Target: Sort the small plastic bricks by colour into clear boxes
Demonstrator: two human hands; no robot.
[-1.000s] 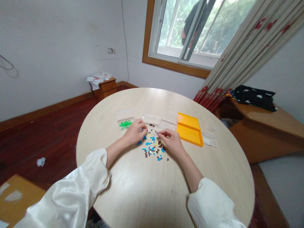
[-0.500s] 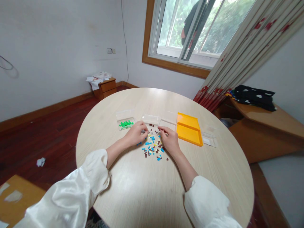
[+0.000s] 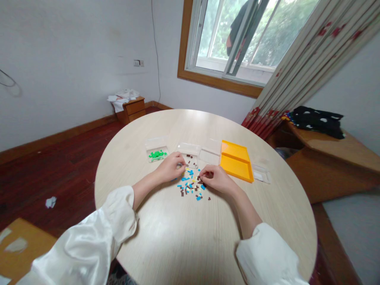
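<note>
Small blue, brown and yellow toy bricks (image 3: pixel 185 179) lie scattered in the middle of the round table. Behind them stands an open clear plastic box (image 3: pixel 194 161) with several brown bricks inside. My left hand (image 3: pixel 170 168) rests at the left front corner of this box, its fingers curled together; whatever they grip is hidden. At the right of the pile, my right hand (image 3: pixel 219 178) has thumb and forefinger pinched close to the brown bricks (image 3: pixel 199 181). A piece between those fingertips is too small to make out.
To the left, a clear box (image 3: pixel 147 156) holds green bricks (image 3: pixel 157 154). Right of the middle box are another clear box (image 3: pixel 209 155), an open yellow case (image 3: pixel 237 170) and a clear case (image 3: pixel 261 174). The round table (image 3: pixel 178 237) carries them all.
My right hand has drawn back from the clear box toward me, down to the right side of the brick pile. The left hand stays almost where it was.
</note>
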